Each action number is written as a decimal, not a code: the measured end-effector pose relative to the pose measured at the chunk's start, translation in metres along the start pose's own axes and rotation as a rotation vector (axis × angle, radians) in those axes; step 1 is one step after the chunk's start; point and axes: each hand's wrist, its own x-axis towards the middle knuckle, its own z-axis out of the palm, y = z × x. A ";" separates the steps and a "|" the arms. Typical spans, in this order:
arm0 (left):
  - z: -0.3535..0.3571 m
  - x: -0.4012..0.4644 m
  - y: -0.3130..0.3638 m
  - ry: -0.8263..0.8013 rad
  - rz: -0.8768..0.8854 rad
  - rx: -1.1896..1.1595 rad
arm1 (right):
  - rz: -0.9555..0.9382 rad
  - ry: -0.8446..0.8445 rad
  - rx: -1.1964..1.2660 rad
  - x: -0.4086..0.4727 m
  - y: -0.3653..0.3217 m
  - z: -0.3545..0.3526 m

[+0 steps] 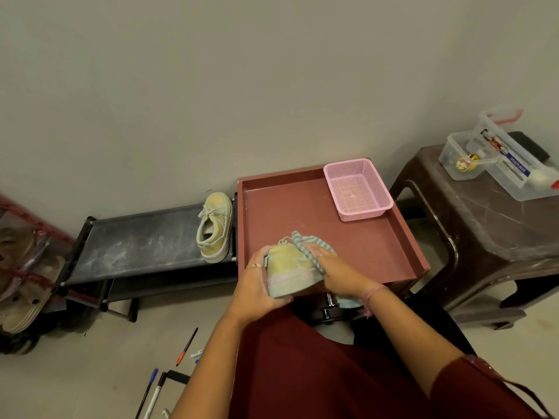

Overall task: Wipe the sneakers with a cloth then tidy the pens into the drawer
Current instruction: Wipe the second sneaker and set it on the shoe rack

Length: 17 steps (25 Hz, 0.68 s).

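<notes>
Sneaker [292, 269], heel toward the camera, is cupped by the left hand [257, 285] over the drawer's [302, 204] near edge, while the right hand [335, 272] presses a cloth [308, 244] flat onto its upper. Best practice is probably a steady hold and short strokes along the side. Counted: two sneakers, the second [214, 226] on the rack [136, 237]; one basket [357, 189]; about four pens [187, 346] on the floor.

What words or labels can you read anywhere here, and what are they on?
"MULTI BOX", roughly: blue strip on the clear plastic box on the brown stool; blurred, so uncertain.
Picture label on that box: too blurred to read.
Round sticker in the smaller clear container: no legible text.
Sneakers, pens: no readable print.
</notes>
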 end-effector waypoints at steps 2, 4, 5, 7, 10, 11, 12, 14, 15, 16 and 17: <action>0.001 -0.001 -0.003 0.007 -0.007 0.001 | 0.013 -0.011 0.033 0.011 -0.007 -0.005; 0.002 0.001 -0.005 0.018 -0.014 -0.007 | -0.008 0.044 0.088 0.010 -0.030 0.006; 0.002 0.001 -0.005 0.024 -0.015 -0.015 | -0.037 0.071 0.097 0.004 -0.040 0.015; 0.001 -0.002 -0.006 0.039 -0.029 -0.020 | -0.132 0.093 0.085 -0.012 -0.051 0.031; 0.003 -0.006 -0.009 0.054 -0.035 -0.018 | -0.095 0.102 -0.040 -0.012 -0.004 0.027; 0.003 -0.007 -0.009 0.056 -0.037 -0.018 | -0.028 0.116 -0.072 -0.006 0.017 0.023; 0.003 -0.007 -0.009 0.055 -0.039 -0.021 | 0.027 0.129 -0.081 0.000 0.029 0.019; 0.003 -0.004 -0.007 0.059 -0.045 -0.034 | 0.084 0.153 -0.072 0.009 0.023 0.018; 0.003 -0.002 -0.007 0.065 -0.054 -0.042 | 0.087 0.157 -0.061 0.010 0.007 0.022; 0.002 -0.001 -0.007 0.073 -0.065 -0.053 | 0.054 0.154 -0.047 0.007 -0.013 0.027; 0.001 0.000 -0.007 0.076 -0.081 -0.068 | -0.007 0.154 -0.028 -0.001 -0.034 0.034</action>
